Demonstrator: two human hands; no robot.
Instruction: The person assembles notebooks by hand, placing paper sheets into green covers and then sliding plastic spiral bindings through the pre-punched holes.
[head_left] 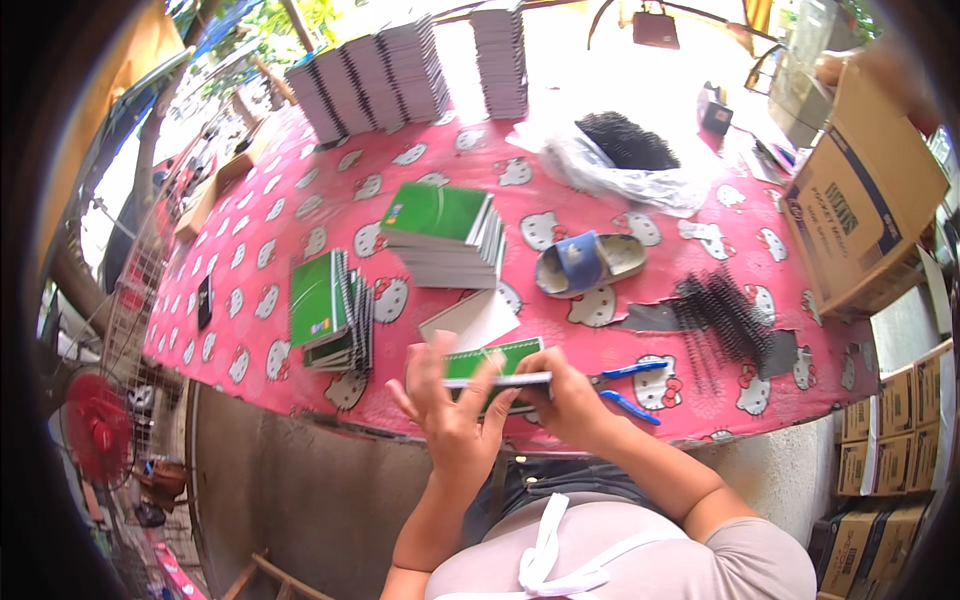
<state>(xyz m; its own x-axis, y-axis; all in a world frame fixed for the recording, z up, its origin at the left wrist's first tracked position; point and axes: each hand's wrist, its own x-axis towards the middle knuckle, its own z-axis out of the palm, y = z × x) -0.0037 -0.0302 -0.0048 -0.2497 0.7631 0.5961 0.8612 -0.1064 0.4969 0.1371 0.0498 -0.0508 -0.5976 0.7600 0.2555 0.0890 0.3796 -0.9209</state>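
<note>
At the near edge of the table, my right hand (572,402) grips a small green-covered notebook (518,353) by its right end. My left hand (452,408) is at the other end with fingers spread and somewhat blurred; whether its thumb touches the notebook I cannot tell. Just beyond lies a white sheet or pad (480,317). Pliers with blue handles (636,370) rest beside my right hand, their jaws partly hidden by it. A stack of green-covered pads (440,250) stands farther off, and spiral-bound green notebooks (322,300) are piled to the left.
Loose black spiral coils (728,312) and a blue slipper (588,263) lie to the right. More coils fill a plastic bag (640,185) farther back. Tall notebook stacks (370,80) line the far edge. A phone (205,302) lies left; an open carton (855,215) stands right.
</note>
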